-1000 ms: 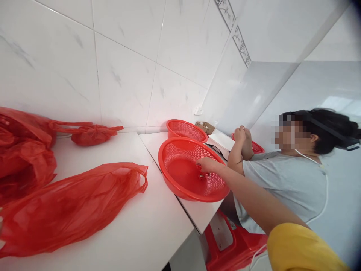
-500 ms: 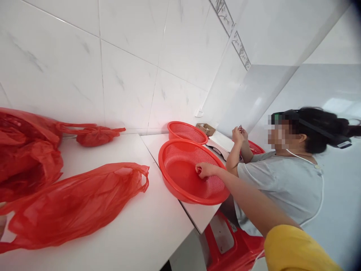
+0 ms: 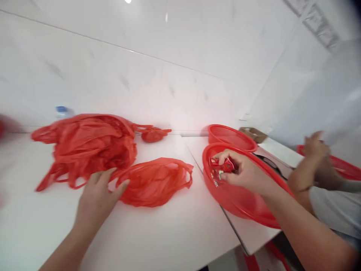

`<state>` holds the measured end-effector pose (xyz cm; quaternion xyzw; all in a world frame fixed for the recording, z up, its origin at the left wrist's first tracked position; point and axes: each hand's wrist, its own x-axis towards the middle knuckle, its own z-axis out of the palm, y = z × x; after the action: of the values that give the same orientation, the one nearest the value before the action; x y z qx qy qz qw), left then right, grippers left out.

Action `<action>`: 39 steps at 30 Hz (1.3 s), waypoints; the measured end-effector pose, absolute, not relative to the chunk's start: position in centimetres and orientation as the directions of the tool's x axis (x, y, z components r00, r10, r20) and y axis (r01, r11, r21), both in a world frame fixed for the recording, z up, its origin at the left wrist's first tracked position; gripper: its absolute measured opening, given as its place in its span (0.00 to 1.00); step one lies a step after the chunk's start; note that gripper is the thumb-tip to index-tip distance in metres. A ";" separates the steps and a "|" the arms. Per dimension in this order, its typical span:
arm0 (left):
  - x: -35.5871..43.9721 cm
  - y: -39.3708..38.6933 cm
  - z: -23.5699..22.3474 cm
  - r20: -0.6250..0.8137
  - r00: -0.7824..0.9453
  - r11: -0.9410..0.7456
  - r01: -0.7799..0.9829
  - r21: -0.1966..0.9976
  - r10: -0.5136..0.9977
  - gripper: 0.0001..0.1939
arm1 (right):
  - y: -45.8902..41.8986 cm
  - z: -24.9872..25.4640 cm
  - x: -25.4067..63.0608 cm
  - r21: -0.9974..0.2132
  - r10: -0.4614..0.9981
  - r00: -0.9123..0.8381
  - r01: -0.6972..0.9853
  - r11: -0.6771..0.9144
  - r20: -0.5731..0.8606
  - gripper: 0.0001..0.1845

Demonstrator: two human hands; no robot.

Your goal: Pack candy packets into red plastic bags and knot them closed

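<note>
My left hand (image 3: 97, 192) lies at the near end of a thin red plastic bag (image 3: 155, 184), its thumb and fingers apart and touching the bag's edge. The bag rests flat on the white table. My right hand (image 3: 239, 169) is closed around several small red wrapped packets (image 3: 224, 165) with printed wrappers. It holds them over the left side of a red plastic basket (image 3: 242, 199) with perforated walls. Motion blur hides the print on the wrappers.
A heap of red plastic bags (image 3: 93, 143) lies against the tiled wall, beside a small knotted red bag (image 3: 153, 134). Behind the basket stand another red basket (image 3: 232, 138) and a cardboard box (image 3: 252, 133). A co-worker's raised hands (image 3: 316, 150) are at the right.
The view has swung left. My left hand has come fully into view at the red bag. My right hand has risen from the basket's bottom with the packets now visible in it.
</note>
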<state>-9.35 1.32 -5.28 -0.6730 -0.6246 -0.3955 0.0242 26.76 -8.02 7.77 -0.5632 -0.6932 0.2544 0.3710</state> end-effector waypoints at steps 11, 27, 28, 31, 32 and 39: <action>-8.9 0.4 -5.5 0.269 -0.101 -0.170 0.554 0.815 0.958 0.25 | -0.3 -0.1 12.7 -0.318 0.795 -0.512 0.733 0.602 0.324 0.15; -8.6 0.0 -5.5 0.331 -0.192 -0.213 0.459 0.863 0.924 0.38 | -1.1 -7.6 20.5 -0.601 0.918 0.205 0.798 0.045 0.340 0.21; -8.5 0.1 -5.7 0.286 -0.178 -0.181 0.448 0.876 0.942 0.40 | -0.7 -7.7 20.8 -0.632 0.936 0.188 0.774 0.045 0.297 0.21; -7.9 0.9 -5.2 0.112 -0.053 -0.085 0.369 0.926 0.992 0.36 | 0.6 -6.4 20.7 -0.701 0.975 0.089 0.708 0.081 0.203 0.19; -7.5 1.3 -4.6 0.090 -0.014 -0.080 0.335 0.939 0.996 0.34 | 0.9 -5.4 20.4 -0.717 0.979 0.072 0.692 0.089 0.191 0.19; -5.4 4.7 5.3 0.470 -0.087 -0.441 0.233 0.867 0.878 0.28 | 0.2 3.0 18.5 -0.734 0.772 0.270 0.587 0.342 0.576 0.30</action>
<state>-5.41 4.69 5.27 -0.6164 -0.4505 -0.5834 -0.2768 18.50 0.19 3.03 -0.5676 -0.5985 0.0824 0.5593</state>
